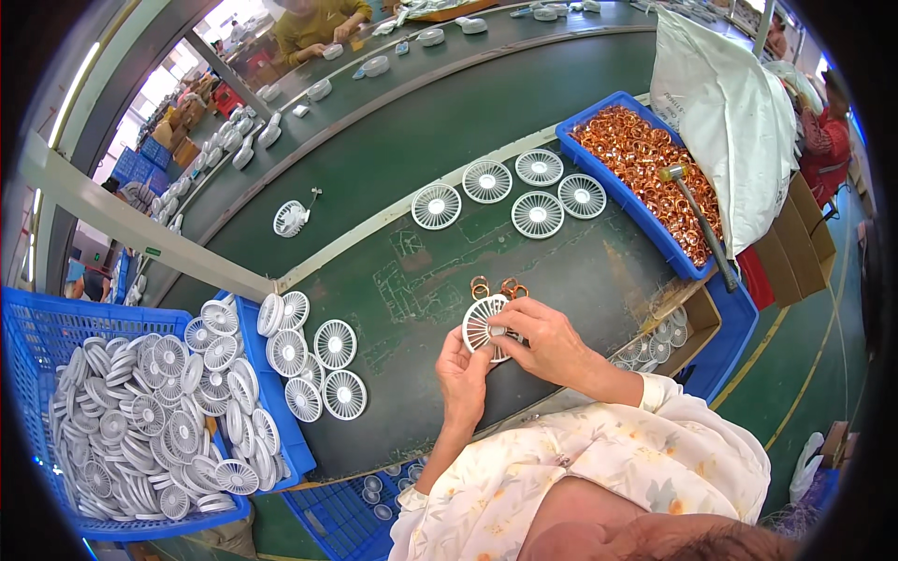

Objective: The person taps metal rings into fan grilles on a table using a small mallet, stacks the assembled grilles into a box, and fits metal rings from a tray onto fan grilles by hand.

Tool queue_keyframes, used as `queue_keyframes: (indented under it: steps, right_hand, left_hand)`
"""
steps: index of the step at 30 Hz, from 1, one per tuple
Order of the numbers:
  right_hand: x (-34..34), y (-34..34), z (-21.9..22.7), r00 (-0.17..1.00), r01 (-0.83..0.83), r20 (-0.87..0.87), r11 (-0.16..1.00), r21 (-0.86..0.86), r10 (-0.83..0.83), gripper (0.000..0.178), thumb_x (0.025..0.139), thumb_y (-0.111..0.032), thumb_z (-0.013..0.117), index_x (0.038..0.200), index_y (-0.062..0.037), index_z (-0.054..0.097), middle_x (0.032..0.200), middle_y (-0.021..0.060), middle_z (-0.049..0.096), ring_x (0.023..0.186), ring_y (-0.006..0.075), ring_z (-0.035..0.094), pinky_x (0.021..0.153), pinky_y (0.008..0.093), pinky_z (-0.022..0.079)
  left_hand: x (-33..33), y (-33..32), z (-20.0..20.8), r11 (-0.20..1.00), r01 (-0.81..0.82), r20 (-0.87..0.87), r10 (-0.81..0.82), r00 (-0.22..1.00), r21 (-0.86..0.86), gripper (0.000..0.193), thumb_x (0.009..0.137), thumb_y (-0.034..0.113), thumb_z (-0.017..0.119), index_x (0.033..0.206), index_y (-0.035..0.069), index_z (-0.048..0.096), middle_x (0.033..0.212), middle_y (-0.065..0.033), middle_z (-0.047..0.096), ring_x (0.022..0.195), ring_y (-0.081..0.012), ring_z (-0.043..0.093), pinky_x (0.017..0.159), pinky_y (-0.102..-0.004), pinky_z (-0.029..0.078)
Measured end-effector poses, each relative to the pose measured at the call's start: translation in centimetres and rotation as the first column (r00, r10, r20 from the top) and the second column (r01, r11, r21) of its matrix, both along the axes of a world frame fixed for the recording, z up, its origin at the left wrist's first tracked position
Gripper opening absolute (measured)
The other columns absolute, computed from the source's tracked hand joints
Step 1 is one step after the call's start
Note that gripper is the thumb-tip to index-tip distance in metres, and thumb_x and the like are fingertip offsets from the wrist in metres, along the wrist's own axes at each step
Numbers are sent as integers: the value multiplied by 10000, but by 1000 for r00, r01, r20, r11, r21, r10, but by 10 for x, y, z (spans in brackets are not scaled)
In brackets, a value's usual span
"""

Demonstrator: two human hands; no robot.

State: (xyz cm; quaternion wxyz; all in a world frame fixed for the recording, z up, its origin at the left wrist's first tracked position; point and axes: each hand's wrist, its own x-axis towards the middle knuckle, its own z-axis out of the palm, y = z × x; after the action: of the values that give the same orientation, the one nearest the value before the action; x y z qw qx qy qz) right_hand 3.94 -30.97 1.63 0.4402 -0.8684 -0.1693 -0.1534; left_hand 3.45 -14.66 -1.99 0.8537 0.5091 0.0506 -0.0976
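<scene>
A white round fan grille (479, 320) with radial slats is held tilted above the green worktop (412, 374), close to its near edge. My left hand (460, 374) closes on the grille's lower left rim. From the right, my right hand (543, 338) grips the same grille, its fingers over the right side and close to the hub. Whether a small part is pinched there too is hidden by the fingers. Just beyond the grille lie several copper-coloured rings (480, 284) on the worktop.
Loose grilles (538, 215) lie at the far side and others (335, 344) at the left. A blue basket (28, 327) heaped with grilles stands left. Far right, a hammer (697, 210) rests across a blue tray (645, 245) of copper rings. Beyond runs a green conveyor (374, 159); a person (318, 33) works there.
</scene>
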Motion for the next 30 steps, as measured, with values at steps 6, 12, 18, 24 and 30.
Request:
queue_keyframes:
  steps: [6,12,18,24,30]
  right_hand:
    - [7,-14,-2,976,-215,44,976,-26,216,167,863,-136,742,1007,-51,733,1005,91,669,916,291,666,800,398,562]
    - [16,-29,-2,934,-357,19,934,-7,357,239,817,-200,803,1014,-72,756,1004,76,643,979,287,638,874,396,531]
    - [-1,-25,-18,711,29,-482,664,747,512,481,931,-272,767,1343,-81,610,1143,4,673,999,77,644,839,247,558]
    - [-15,-30,-26,581,166,-532,550,818,616,342,972,-255,720,1247,-78,619,1064,-2,687,912,66,664,716,257,608]
    - [-12,-46,-27,537,105,-491,523,846,686,339,932,-217,761,1199,-83,600,1062,6,675,901,76,675,705,253,617]
  left_hand:
    - [0,15,2,993,103,-61,-107,992,-63,291,935,-26,628,1219,-69,579,1078,-126,709,893,-147,719,777,-280,621]
    - [-2,18,-3,981,176,-25,-174,984,87,298,937,77,742,1168,-68,622,1036,-116,724,853,-124,705,737,-258,599]
    - [1,9,14,976,194,108,-204,973,99,319,938,58,739,1193,-81,607,1047,-123,727,895,-129,702,794,-264,585]
    - [-7,7,15,950,254,147,-281,948,182,303,932,26,736,1184,-82,607,1055,-125,725,915,-126,694,821,-263,572]
    - [-3,0,16,929,317,173,-350,921,192,296,930,9,732,1187,-69,607,1055,-109,720,916,-115,685,823,-262,570]
